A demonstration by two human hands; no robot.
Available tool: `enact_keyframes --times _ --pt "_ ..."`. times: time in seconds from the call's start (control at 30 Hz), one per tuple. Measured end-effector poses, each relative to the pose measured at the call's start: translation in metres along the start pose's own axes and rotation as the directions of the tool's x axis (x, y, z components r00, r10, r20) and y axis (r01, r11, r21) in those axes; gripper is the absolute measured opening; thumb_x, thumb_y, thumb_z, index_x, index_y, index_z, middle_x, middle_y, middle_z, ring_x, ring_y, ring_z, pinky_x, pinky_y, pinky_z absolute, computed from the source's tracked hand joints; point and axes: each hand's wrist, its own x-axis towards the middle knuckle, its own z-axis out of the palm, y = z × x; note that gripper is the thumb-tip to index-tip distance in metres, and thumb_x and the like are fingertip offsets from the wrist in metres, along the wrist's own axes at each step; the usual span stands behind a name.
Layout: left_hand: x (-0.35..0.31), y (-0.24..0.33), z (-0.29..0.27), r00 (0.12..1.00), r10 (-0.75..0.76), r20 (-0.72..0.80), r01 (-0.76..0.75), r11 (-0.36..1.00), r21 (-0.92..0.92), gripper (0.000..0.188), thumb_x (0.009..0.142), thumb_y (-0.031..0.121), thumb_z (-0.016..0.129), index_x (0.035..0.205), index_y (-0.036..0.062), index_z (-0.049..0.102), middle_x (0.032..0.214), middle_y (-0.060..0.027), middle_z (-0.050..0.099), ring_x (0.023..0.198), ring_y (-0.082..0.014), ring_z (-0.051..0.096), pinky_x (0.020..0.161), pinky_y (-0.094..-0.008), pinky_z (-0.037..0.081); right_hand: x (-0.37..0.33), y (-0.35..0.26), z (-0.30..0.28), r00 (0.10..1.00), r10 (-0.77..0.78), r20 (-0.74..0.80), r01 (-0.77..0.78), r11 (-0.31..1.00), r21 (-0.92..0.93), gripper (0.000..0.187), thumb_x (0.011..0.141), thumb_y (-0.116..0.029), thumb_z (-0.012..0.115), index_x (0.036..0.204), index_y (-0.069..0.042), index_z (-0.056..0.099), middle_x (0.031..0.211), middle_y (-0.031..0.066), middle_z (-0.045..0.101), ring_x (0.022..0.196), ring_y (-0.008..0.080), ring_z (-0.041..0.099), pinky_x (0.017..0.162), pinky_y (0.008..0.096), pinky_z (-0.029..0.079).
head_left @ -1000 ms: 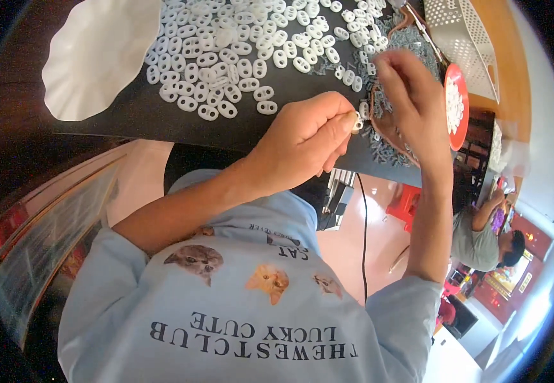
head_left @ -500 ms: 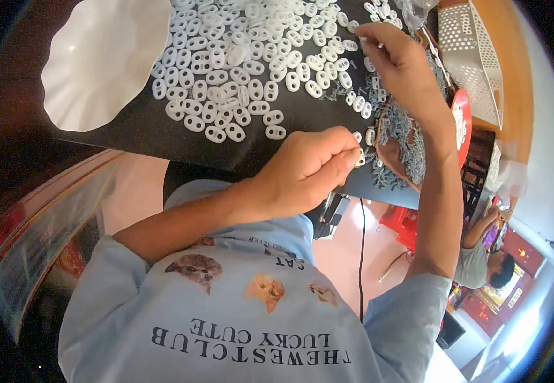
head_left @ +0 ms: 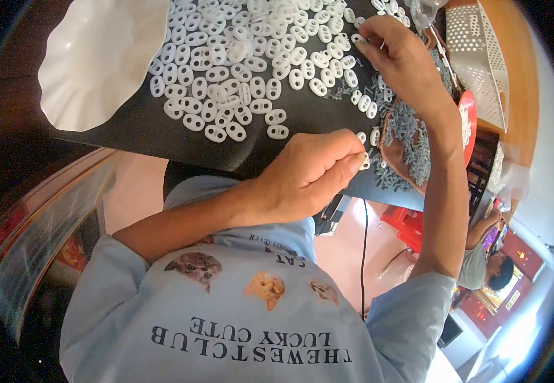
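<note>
My left hand is closed near the table's front edge, thumb and forefinger pinching a small white two-hole oval plastic piece. Farther off to the right, my right hand has its thumb and forefinger around another white oval piece beside the spread. A wide heap of the same white two-hole pieces covers the dark table. Small blue-grey screw-like parts lie piled under my right forearm, some in a brown shallow holder.
A large white scalloped dish stands at the left. Past my right arm are a red plate with white pieces and a white perforated basket. Red stools stand on the floor; another person sits at the far right.
The fingertips of my right hand have come around a white piece at the edge of the spread. My left hand keeps its pinch, and the view has shifted slightly.
</note>
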Motion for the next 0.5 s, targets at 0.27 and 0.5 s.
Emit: enact_keyframes --times 0.27,0.5 --pt "-0.003 0.003 0.001 0.997 -0.021 -0.069 0.017 0.998 -0.053 0.012 0.093 0.009 0.050 0.087 -0.0014 0.051 0.059 -0.0047 0.050 0.053 -0.0081 0.046 0.048 -0.0263 0.039 -0.016 -0.027 -0.019 0.974 0.218 0.066 -0.222 0.974 0.054 0.015 0.084 -0.007 0.062 0.097 -0.002 0.057 0.082 0.0043 0.057 0.071 0.0118 0.053 0.063 0.0256 0.043" --pt "-0.009 0.001 -0.002 0.998 0.055 -0.028 -0.058 0.991 -0.123 0.017 0.098 0.016 0.043 0.094 0.0017 0.052 0.064 0.0004 0.050 0.050 -0.0043 0.043 0.045 -0.0199 0.034 -0.085 -0.076 -0.022 0.840 0.481 0.253 -0.509 0.535 0.674 0.012 0.088 -0.003 0.059 0.100 -0.001 0.059 0.080 -0.0025 0.055 0.075 0.0041 0.051 0.065 0.0191 0.042"
